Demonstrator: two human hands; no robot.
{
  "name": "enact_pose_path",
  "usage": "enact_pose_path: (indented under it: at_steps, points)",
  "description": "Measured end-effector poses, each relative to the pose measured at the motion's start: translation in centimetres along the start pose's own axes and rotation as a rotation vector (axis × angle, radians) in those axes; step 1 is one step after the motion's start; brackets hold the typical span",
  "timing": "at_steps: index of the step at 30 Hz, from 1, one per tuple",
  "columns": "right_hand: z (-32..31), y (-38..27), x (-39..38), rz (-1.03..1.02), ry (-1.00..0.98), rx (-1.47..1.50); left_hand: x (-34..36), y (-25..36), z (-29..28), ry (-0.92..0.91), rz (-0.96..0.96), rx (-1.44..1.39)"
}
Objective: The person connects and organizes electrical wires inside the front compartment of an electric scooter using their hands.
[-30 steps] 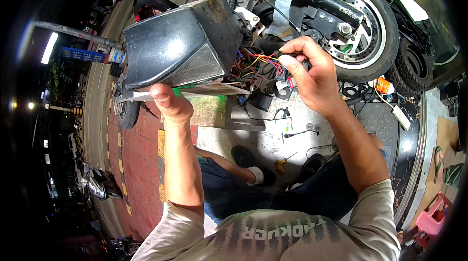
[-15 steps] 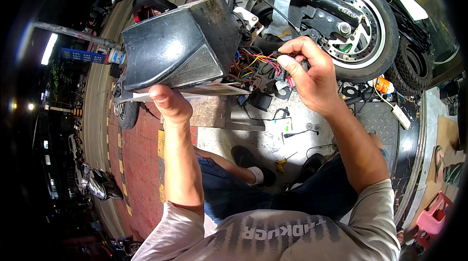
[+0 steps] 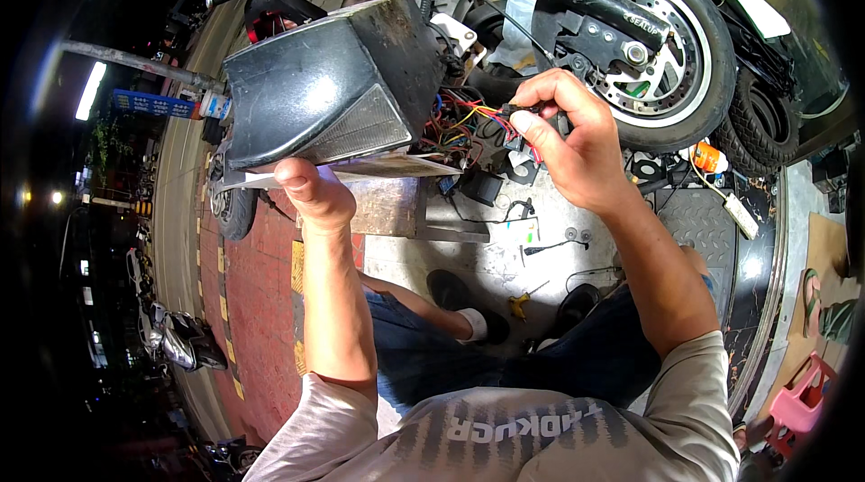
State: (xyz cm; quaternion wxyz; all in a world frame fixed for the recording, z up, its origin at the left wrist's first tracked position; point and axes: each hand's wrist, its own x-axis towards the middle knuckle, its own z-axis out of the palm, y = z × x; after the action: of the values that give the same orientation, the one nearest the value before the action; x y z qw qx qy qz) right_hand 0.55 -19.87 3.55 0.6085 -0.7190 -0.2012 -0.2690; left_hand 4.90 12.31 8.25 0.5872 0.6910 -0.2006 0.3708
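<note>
A dark grey scooter front panel (image 3: 315,90) with a clear lamp lens is held up in front of me. My left hand (image 3: 311,192) grips its lower edge from below. A bundle of coloured wires (image 3: 473,126) spills out from behind the panel. My right hand (image 3: 572,135) pinches a dark connector with red wires at the end of that bundle, just right of the panel. Behind it stands the scooter's front wheel (image 3: 671,40) with its black fork.
Small tools, screws and a yellow-handled tool (image 3: 520,304) lie on the concrete floor by my shoes. A white power strip (image 3: 741,214) and an orange can (image 3: 709,158) sit at right. A red plastic stool (image 3: 797,401) is at lower right. Red paving lies left.
My left hand and the panel have shifted very slightly. My right hand stays on the wire connector in the same place.
</note>
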Motion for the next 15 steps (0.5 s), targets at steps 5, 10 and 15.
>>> enact_pose_path:
  at_steps: [5,10,15]
  points:
    - [-0.45,-0.34,0.33,-0.081,-0.068,-0.02,0.03,0.09,-0.24,-0.041,-0.04,-0.023]
    - [-0.38,-0.55,0.43,-0.14,-0.134,-0.056,-0.35,-0.13,-0.1,-0.033,0.013,0.043]
    - [-0.46,-0.52,0.36,-0.095,-0.177,-0.034,-0.01,0.2,0.23,-0.025,-0.002,-0.043]
